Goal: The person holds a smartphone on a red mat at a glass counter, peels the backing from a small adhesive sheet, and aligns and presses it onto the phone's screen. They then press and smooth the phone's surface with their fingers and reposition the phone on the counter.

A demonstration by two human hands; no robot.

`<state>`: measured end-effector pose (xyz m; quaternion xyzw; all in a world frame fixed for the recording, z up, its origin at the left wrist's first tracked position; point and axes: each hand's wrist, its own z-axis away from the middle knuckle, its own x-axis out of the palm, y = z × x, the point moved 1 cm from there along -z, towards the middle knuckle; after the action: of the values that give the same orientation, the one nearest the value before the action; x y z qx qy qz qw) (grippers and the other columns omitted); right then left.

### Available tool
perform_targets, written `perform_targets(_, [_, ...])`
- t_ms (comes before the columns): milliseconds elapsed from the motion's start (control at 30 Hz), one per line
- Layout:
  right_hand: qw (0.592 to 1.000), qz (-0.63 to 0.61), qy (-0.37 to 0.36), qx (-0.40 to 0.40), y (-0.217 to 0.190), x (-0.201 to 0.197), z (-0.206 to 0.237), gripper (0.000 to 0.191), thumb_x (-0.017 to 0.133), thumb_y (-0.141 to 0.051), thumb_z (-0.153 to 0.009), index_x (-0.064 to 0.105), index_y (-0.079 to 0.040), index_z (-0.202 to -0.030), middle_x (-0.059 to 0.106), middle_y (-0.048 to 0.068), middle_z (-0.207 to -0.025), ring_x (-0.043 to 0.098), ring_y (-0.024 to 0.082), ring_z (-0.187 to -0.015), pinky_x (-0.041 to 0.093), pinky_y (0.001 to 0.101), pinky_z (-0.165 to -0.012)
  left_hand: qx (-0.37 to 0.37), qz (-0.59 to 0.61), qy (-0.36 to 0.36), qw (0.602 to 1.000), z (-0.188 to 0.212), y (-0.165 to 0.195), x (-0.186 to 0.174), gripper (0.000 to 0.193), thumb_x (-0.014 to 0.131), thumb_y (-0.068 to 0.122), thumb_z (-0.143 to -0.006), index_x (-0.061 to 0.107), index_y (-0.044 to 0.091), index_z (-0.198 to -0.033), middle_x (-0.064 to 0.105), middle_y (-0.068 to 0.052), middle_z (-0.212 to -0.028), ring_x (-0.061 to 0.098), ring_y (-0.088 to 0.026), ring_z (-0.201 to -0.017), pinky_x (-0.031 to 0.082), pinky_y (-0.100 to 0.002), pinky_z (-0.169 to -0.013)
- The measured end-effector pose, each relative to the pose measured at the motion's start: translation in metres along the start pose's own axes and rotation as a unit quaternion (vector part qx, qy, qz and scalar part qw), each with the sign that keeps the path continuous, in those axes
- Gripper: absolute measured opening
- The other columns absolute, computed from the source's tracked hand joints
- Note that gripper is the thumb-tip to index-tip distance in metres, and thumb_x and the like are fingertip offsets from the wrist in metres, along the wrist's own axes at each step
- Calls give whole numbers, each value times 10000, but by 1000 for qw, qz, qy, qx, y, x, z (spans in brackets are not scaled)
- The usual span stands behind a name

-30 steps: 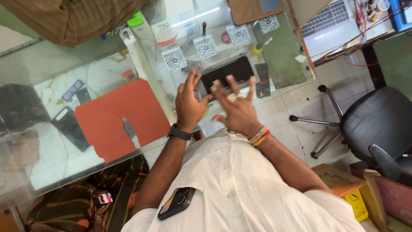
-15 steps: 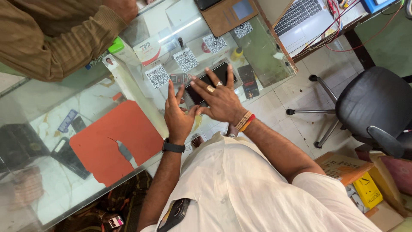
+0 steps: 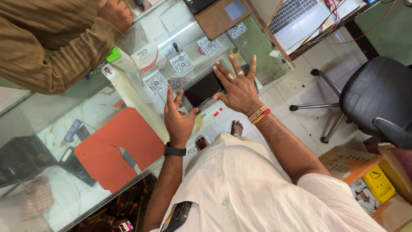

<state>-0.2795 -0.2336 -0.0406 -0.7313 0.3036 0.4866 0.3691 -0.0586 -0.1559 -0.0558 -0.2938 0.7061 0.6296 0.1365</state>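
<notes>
— Black glass is what is being handled, is it not? How is it gripped?

— A black tablet (image 3: 201, 89) is lain flat on the glass counter (image 3: 94, 114). No pinch or closed grip is seen. The right hand (image 3: 238, 88) is laid flat at the tablet's far end, its fingers (image 3: 222, 74) spread wide and pressed down, partly over the dark screen. The left hand (image 3: 178, 118) is set at the tablet's near edge, also spread, its thumb touching the tablet's corner and its fingertips resting beside the screen.

— What is worn on the hands?

— Rings are seen on the right hand and a stack of bead bracelets (image 3: 259, 115) at its wrist. A black wristwatch (image 3: 174, 151) is worn at the left wrist.

— And what is placed about the tablet?

— Just beyond the tablet, several square printed code cards (image 3: 182, 64) are stood or laid on the counter. Nearer than the tablet, an orange mat (image 3: 116, 148) is spread on the glass. Well beyond the tablet, a brown case (image 3: 223, 16) and a laptop (image 3: 296, 17) are seen. Across the counter from the tablet, another person's arm in a brown ribbed sleeve (image 3: 47, 47) is rested. Well away from the tablet, off the counter, a black office chair (image 3: 373, 96) is stood on the tiled floor.
</notes>
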Motion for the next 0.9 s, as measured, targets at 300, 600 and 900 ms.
perform_targets(300, [1000, 5, -8, 8, 1, -8, 22, 896, 340, -779, -978, 493, -110, -1554, 454, 3, -1630, 291, 384, -1546, -109, 765, -1158, -2, 9, 5, 1000, 1, -1, 1, 1143, 915, 87, -714, 219, 63, -1620, 666, -59, -1429, 612, -213, -1072, 557, -293, -748])
perform_targets(600, [1000, 9, 4, 21, -3, -12, 60, 858, 364, -750, -988, 503, -117, -1550, 451, 11, -1639, 304, 390, -1551, -84, 757, -1176, 10, 9, 1, 1000, 7, -2, 1, 1116, 905, 84, -724, 237, 69, -1617, 652, -75, -1447, 604, -215, -1053, 557, -300, -759])
perform_targets(900, [998, -32, -10, -62, -60, 7, 61, 797, 374, -759, -956, 514, -235, -1540, 449, -6, -1626, 264, 344, -1560, -90, 747, -1175, 15, 94, 10, 995, 17, -8, 2, 863, 695, -7, -873, 276, 86, -1622, 655, -133, -1445, 657, -177, -1013, 575, -253, -695])
